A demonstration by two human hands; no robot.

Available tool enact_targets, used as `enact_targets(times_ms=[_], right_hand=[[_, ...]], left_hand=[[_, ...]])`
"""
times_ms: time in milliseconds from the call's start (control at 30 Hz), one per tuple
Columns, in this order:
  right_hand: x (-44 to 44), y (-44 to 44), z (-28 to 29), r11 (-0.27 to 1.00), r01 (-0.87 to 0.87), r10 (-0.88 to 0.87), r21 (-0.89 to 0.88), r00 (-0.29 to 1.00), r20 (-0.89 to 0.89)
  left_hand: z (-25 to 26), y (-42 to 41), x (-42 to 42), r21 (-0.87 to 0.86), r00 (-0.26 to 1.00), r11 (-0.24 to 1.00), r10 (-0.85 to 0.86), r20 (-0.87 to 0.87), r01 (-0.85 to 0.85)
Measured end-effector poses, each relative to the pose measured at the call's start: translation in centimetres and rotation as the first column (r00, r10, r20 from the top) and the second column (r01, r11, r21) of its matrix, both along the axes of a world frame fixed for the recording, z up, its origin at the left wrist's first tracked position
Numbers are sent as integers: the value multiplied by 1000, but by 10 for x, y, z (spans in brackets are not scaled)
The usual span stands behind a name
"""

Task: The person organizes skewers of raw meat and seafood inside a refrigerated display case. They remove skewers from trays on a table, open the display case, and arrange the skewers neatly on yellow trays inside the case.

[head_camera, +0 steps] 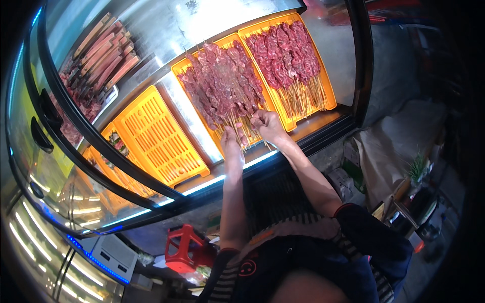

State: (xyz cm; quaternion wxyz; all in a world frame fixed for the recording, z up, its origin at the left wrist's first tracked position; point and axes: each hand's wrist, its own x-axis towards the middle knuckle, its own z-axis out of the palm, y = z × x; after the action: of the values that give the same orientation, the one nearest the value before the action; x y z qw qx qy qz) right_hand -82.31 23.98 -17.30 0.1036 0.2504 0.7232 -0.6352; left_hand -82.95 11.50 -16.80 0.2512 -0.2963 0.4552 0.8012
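Raw meat skewers (223,75) lie heaped in the middle yellow plastic tray (178,69), their bare stick ends towards me. My left hand (233,141) is closed around several of these wooden sticks at the tray's near end. Just to its right, my right hand (268,123) pinches at the stick ends of the skewers along the right side of the heap; its fingertips partly hide what they hold. A second yellow tray (290,123) on the right bears more raw meat skewers (284,53), sticks also facing me.
Left of the skewers sits a yellow slotted tray (157,136). Farther left, wooden-handled meat skewers (106,53) are piled on a white tray (111,96). The display case's black frame (326,132) runs along the near edge. A red plastic stool (183,248) stands below.
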Motion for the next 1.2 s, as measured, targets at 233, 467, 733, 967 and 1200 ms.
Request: enact_targets(times_ms=[233,467,733,967,1200], right_hand=[[1,7,23,985,-40,44,170,999,-20],[-4,11,3,984,-23,21,176,1000,13],[-7,13,19,806,-98,163,583,985,-58],[-3,0,26,874,-294,331,387,943,-30],[-9,0,36,949,-199,211,246,977,-25]], left_hand=[[35,-12,7,61,997,997,42,-60,-38],[2,-1,29,50,991,999,2,-132,5],[-4,3,16,-19,993,993,-114,-43,113],[-1,3,9,25,990,990,-136,-49,137],[-6,-12,6,-63,994,992,-105,27,107]])
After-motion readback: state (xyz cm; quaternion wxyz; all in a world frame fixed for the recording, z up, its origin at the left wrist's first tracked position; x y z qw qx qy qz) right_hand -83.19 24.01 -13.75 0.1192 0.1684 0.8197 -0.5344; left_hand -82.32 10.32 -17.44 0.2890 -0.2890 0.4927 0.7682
